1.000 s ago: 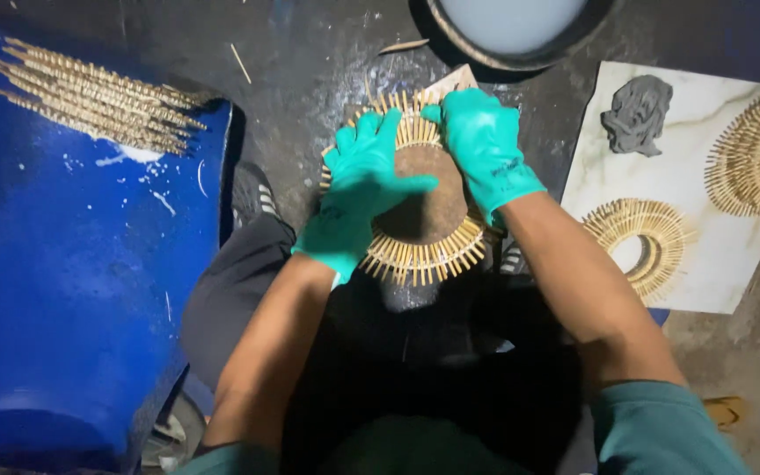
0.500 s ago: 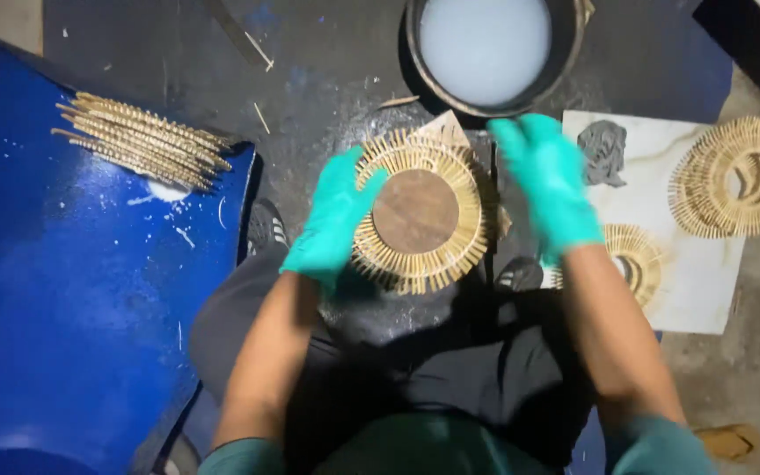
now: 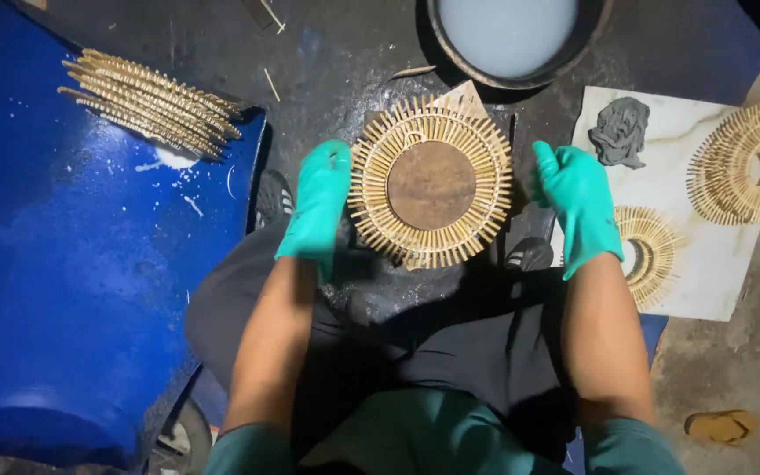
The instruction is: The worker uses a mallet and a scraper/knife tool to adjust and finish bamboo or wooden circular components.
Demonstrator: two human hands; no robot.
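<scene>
A round sunburst frame of bamboo sticks (image 3: 431, 183) with a brown disc in its middle lies flat on the dark floor between my knees. My left hand (image 3: 317, 204), in a teal glove, rests just left of the frame's rim, fingers held together, holding nothing. My right hand (image 3: 579, 204), also gloved, hovers to the right of the frame with its fingers curled loosely, apart from the rim and empty.
A dark basin of pale liquid (image 3: 510, 33) stands beyond the frame. A white sheet (image 3: 705, 264) at right carries a grey rag (image 3: 619, 130) and two more stick rings (image 3: 745, 163), (image 3: 644, 251). A stack of stick rings (image 3: 147, 101) lies on a blue tarp (image 3: 72, 281).
Both hands have come off the frame and moved apart to its sides. The frame, covered by my hands a second ago, now lies flat and uncovered.
</scene>
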